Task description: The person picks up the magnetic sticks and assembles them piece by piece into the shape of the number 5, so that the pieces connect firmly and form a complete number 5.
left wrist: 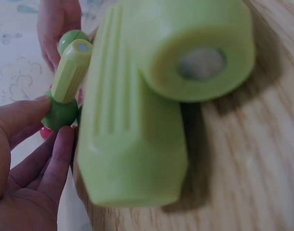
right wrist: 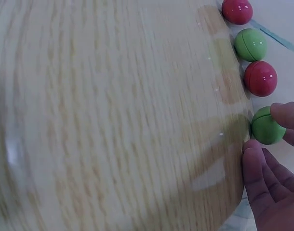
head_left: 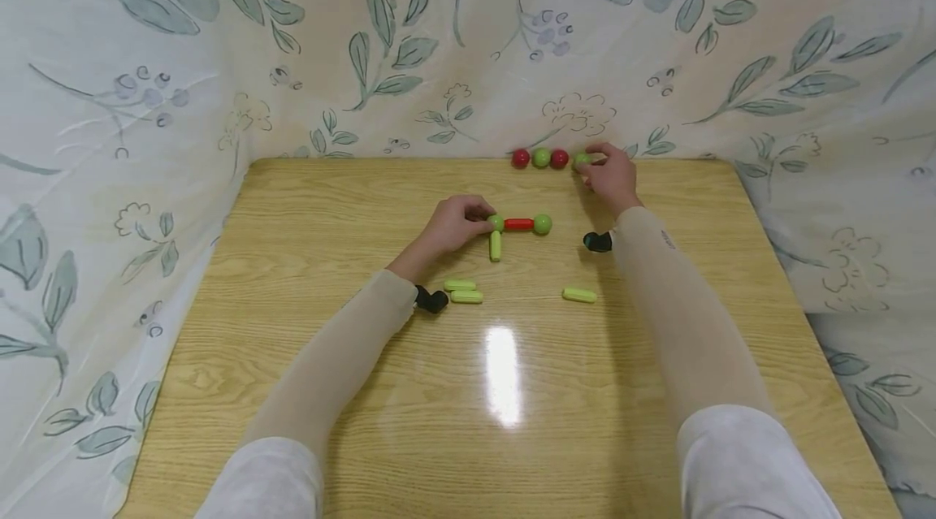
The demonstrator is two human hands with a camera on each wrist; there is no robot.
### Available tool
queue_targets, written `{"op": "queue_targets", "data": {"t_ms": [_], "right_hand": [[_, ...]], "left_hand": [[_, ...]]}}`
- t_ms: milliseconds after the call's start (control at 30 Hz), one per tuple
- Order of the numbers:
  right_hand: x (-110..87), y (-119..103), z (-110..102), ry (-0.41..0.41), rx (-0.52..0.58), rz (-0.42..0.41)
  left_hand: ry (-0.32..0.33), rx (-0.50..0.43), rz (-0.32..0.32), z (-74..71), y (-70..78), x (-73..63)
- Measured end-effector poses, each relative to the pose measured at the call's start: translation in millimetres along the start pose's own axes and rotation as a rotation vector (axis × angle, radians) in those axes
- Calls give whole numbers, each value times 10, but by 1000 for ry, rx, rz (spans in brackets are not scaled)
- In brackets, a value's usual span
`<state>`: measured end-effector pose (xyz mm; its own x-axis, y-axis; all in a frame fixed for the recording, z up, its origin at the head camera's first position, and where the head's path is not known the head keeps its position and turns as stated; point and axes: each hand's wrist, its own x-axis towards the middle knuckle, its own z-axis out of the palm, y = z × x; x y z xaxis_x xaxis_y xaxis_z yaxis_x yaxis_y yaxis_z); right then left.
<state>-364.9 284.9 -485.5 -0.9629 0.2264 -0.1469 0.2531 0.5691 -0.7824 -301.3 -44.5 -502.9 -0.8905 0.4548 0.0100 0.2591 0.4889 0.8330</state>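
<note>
Left wrist: grip pinches green ball at fingertips.

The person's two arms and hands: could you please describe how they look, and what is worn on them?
The left hand and right hand are bare, without gloves. Beige sleeves cover the arms below white sleeves; the right beige sleeve bears a small dark marking, too tiny to read. Small black devices sit by the wrists; no cable shows.
</note>
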Motion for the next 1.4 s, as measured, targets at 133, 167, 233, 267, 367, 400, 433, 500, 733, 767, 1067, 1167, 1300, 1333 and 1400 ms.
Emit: {"op": "queue_targets", "data": {"t_ms": [133, 167, 233, 267, 367, 400, 433, 500, 733, 767, 1067, 1167, 1300, 1333, 1400], "right_hand": [[7, 5, 4, 3, -15, -10], [8, 4, 6, 7, -19, -11], [17, 9, 8, 12, -23, -11], [18, 8, 9, 15, -24, -11], [19, 3, 11, 16, -26, -6], [17, 1, 12, 15, -24, -4], [15, 0, 12, 16, -22, -1], [9, -1, 10, 15, -13, 6], [-5, 12, -5, 12, 27, 12], [-10, 13, -9, 12, 30, 16], [-58, 35, -53, 9, 50, 40], [-67, 54, -69, -2, 65, 39], [-82, 62, -88, -26, 77, 28], [-87, 60, -91, -32, 80, 23], [-97, 61, -103, -42, 78, 15]], "left_hand": [[2, 0, -7, -4, 5, -2], [2, 2, -7, -4, 7, -1], [1, 6, -10, -7, 15, -2], [1, 7, -11, -7, 20, -5], [0, 10, -12, -9, 24, -11], [1, 9, -12, -11, 24, -16], [1, 8, -11, -10, 25, -16], [0, 8, -11, -12, 22, -14], [6, 5, -10, -24, 39, -26], [2, 5, -10, -23, 41, -24], [3, 14, -4, -19, 37, -19], [2, 14, -5, -15, 29, -17], [2, 16, -6, -12, 23, -12], [3, 16, -5, -10, 24, -10], [4, 16, -3, -8, 25, -7]]}}
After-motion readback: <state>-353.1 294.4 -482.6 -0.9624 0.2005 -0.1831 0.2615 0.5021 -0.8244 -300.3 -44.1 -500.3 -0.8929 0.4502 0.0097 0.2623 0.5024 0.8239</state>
